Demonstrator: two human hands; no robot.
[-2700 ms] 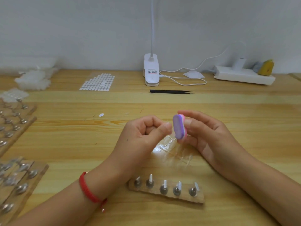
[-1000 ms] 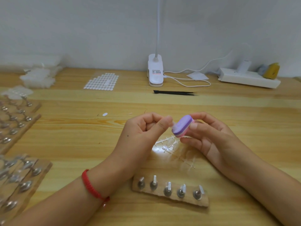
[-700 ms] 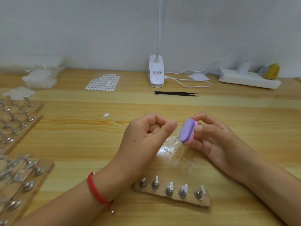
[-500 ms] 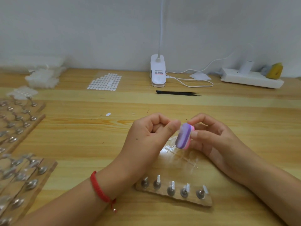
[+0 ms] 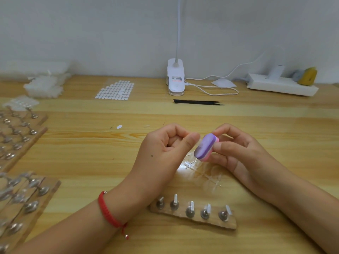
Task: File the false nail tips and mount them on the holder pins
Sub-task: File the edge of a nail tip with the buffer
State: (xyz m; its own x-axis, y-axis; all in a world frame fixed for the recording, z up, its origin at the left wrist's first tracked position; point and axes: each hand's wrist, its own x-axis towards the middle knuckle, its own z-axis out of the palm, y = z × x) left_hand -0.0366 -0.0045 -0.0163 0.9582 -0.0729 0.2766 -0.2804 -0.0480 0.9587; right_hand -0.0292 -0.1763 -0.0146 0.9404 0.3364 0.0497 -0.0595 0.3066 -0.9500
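My right hand [image 5: 236, 151] grips a small purple and pink filing block [image 5: 205, 148], its purple face turned toward my left hand. My left hand [image 5: 165, 151] is curled, thumb against forefinger, pinching something too small and clear to make out, held right at the block's face. Below the hands a clear plastic sprue of nail tips [image 5: 203, 171] lies on the table. A short wooden holder [image 5: 192, 217] with several metal pins stands near the front edge, between my forearms.
Wooden holders [image 5: 20, 197] with mounted tips fill the left edge. At the back stand a white clamp lamp [image 5: 175, 77], black tweezers [image 5: 197, 102], a sticker sheet [image 5: 115, 89], a pile of clear plastic [image 5: 44, 85] and a white power strip [image 5: 282, 85].
The filing block has been rocking against my left fingertips, tilting one way and back. Both hands stayed in place.
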